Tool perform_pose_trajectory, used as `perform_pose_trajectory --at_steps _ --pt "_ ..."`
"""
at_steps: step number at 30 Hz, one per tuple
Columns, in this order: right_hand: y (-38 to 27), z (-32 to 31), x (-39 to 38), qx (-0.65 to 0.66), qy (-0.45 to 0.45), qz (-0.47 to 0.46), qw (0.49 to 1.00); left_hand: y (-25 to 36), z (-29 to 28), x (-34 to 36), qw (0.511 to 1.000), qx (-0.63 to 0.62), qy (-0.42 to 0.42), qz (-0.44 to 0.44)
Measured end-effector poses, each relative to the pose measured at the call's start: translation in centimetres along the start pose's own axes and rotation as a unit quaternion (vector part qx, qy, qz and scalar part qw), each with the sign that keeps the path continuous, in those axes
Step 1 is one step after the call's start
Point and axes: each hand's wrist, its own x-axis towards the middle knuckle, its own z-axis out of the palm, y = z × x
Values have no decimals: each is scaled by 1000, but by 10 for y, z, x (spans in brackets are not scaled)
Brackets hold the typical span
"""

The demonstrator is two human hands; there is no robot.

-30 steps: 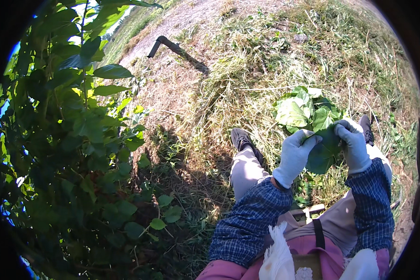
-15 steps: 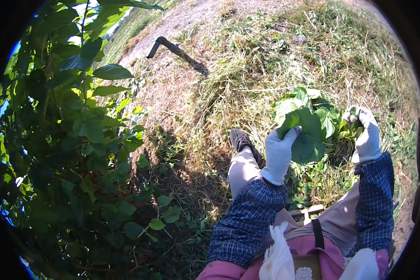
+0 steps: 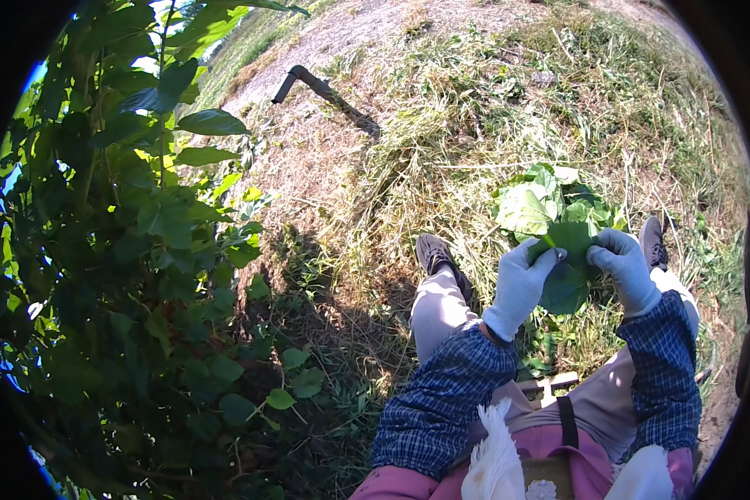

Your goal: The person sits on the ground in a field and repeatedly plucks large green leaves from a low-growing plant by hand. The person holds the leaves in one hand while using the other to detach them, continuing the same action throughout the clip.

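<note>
Between my two white-gloved hands is a large green leaf, held up in front of my lap. My left hand pinches its left edge between thumb and fingers. On the opposite edge, my right hand grips the leaf with bent fingers. Just beyond it, a pile of green leaves lies on the ground between my feet, some turned pale side up. The held leaf hides part of that pile.
A tall leafy bush fills the left side. A black bent pipe sticks up from the ground ahead. Dry cut grass covers much of the ground. My shoes rest on either side of the leaf pile.
My right hand has come left and down from beside the pile and now grips the leaf's right edge. My left hand has shifted slightly right and down, still holding the leaf.
</note>
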Motion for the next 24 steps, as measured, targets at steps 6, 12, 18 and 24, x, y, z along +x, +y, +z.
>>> perform_pose_trajectory --at_steps 6,12,18,24 --pt "0 7 0 50 39 4 998 5 3 -3 1000 1 7 0" --pt "-8 5 0 81 27 25 996 0 7 -4 999 13 27 18" --pt "-8 -39 14 59 104 -68 991 23 1 2 989 -53 136 30" --pt "-18 -24 -1 73 37 -9 997 17 4 0 991 -34 127 31"
